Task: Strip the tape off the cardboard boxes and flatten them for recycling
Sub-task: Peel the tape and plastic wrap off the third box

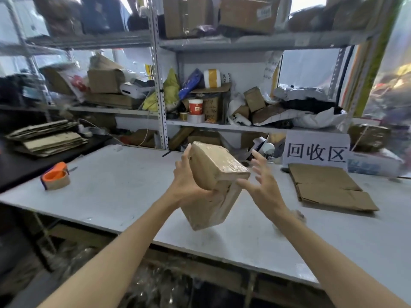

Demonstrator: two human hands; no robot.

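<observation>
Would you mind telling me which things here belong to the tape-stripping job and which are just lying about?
Job: taped box, gripped by the left hand; right hand, open beside it; flattened cardboard on the table.
Lying about: orange tape dispenser; red cup on the shelf.

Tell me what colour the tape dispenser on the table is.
The tape dispenser is orange; the head view shows it.

A scuffed white worktable (111, 192) fills the middle. Behind it stand grey metal shelves (244, 44), with bright windows (307, 65) glowing beyond them. To its left sits a black table (13, 174).
</observation>
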